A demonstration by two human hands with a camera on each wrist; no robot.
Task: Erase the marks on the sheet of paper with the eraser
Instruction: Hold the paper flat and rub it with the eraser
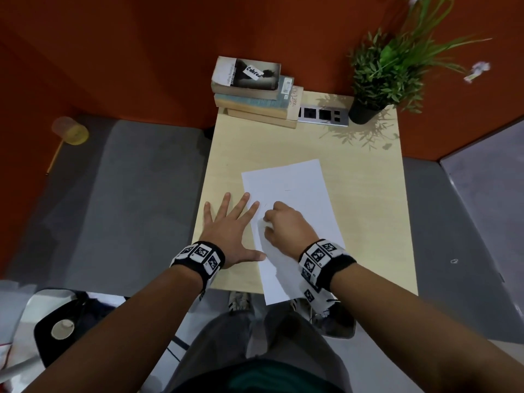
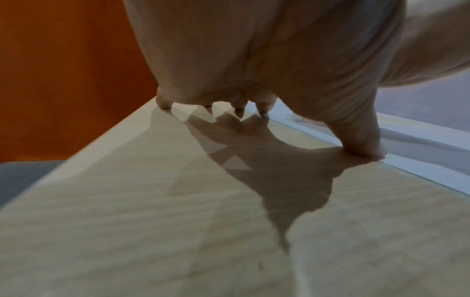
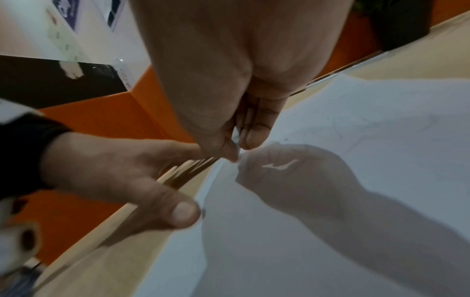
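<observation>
— Paper (image 1: 295, 211) lies flat on the wooden table (image 1: 354, 194), its near end hanging past the table's front edge. Where are the hands?

— The left hand (image 1: 226, 231) is spread flat with straight fingers; index tip and thumb tip rest on the sheet's left edge, the other fingers on bare wood.

— And the eraser?

— The right hand (image 1: 286, 225) is curled over the sheet's left half, just beside the left index finger. In the right wrist view, a thin pale sliver, the eraser (image 3: 237, 138), shows pinched between thumb and fingertips, its lower end at the paper.

— Any marks visible?

— A short faint stroke beyond the right hand's knuckles; faint lines also show in the right wrist view.
</observation>
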